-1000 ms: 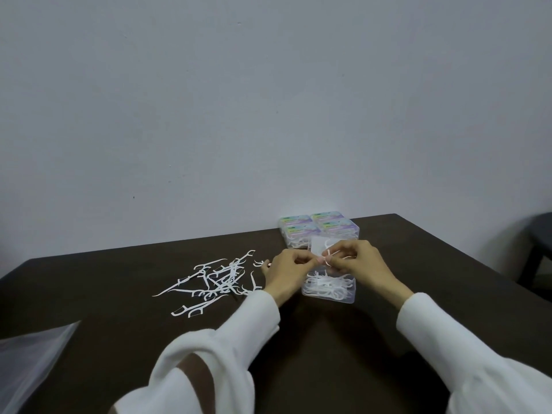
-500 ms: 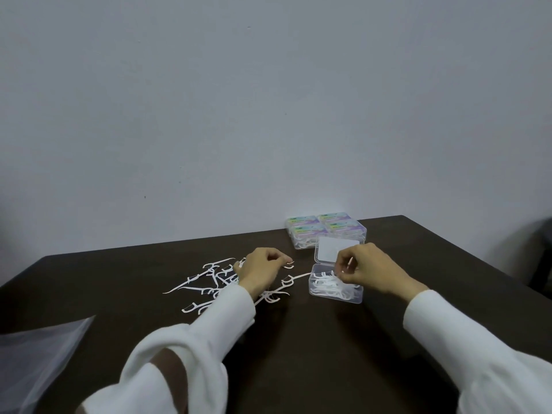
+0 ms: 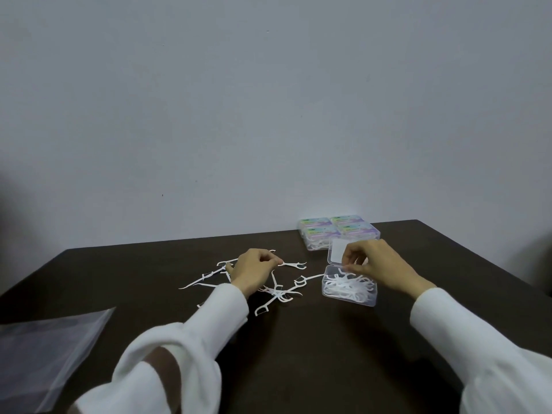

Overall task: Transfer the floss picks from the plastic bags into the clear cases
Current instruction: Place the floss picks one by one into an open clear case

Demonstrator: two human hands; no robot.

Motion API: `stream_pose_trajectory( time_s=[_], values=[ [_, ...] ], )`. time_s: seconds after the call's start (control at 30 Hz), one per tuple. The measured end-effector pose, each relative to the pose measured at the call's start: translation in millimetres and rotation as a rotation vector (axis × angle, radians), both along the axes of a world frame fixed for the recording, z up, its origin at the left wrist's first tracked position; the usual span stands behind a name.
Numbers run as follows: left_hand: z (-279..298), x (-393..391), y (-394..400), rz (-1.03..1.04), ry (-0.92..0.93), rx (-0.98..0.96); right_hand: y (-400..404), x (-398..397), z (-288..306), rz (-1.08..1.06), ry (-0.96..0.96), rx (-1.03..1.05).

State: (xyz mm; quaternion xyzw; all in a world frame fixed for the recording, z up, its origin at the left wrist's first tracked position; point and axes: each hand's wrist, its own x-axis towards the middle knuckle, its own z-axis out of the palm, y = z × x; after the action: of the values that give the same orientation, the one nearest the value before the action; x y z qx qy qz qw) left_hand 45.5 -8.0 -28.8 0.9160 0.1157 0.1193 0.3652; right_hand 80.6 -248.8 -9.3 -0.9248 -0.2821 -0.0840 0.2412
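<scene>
Head view looks down on a dark brown table [image 3: 298, 354] set against a plain pale wall [image 3: 268, 100]. The left hand [image 3: 254, 271] hovers over a scattered heap of loose white floss picks [image 3: 277, 289] on the middle of the table, knuckles up and fingers curled, its fingertips pinching the handle end of one floss pick [image 3: 294, 265] that lies pointing to the right. Whether that pick is lifted off the surface or just touching it cannot be told. The right hand [image 3: 376, 267] is poised over the open clear case [image 3: 349, 289], which sits just right of the heap; its fingers are bent downward with the tips drawn together at the case's far edge, seemingly pinching something small, though what it is cannot be made out. The case holds a tangle of white picks, and its hinged lid [image 3: 337, 253] stands raised behind it, partly hidden by the right hand. Behind the open case, near the wall edge of the table, four closed cases [image 3: 339, 231] with coloured labels sit packed together in a square. A clear plastic bag [image 3: 44, 351] lies flat at the near left corner, well apart from the picks. Both arms wear white sleeves [image 3: 185, 348]
</scene>
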Motion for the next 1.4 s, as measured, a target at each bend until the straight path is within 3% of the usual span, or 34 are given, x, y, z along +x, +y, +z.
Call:
stream_pose_trajectory(
  time_s=[0.2, 0.4, 0.53, 0.7, 0.8, 0.93, 1.03, 1.27, 1.4],
  values=[
    [-0.3, -7.4, 20.4, 0.012, 0.011, 0.036, 11.3, -0.6, -6.6, -0.004, 0.016, -0.210],
    [-6.2, -10.6, 33.8, 0.029, 0.009, -0.013, 12.5, -3.6, -5.6, -0.057, -0.122, -0.449],
    [-5.7, -10.3, 35.2, 0.024, 0.003, 0.039, 14.4, -7.4, -2.2, -0.103, -0.215, -0.381],
    [-9.3, -9.2, 50.9, -0.053, 0.080, 0.218, 43.0, -13.9, 4.2, 0.019, -0.259, -0.193],
    [-11.5, -13.3, 65.4, -0.132, 0.166, 0.181, 69.0, -18.1, 1.0, 0.081, -0.172, -0.239],
    [-13.5, -21.0, 86.9, -0.180, 0.277, 0.293, 99.8, -19.5, -11.4, 0.075, 0.034, -0.459],
    [-14.9, -25.4, 98.5, -0.172, 0.339, 0.292, 111.0, -13.5, -21.6, 0.032, 0.130, -0.468],
    [-24.5, -22.4, 101.8, -0.161, 0.160, 0.285, 125.9, -4.4, -27.5, 0.102, 0.043, -0.309],
    [-28.5, -19.8, 98.7, -0.225, 0.041, 0.154, 135.2, -7.0, -29.2, 0.163, 0.001, -0.214]
  ],
)
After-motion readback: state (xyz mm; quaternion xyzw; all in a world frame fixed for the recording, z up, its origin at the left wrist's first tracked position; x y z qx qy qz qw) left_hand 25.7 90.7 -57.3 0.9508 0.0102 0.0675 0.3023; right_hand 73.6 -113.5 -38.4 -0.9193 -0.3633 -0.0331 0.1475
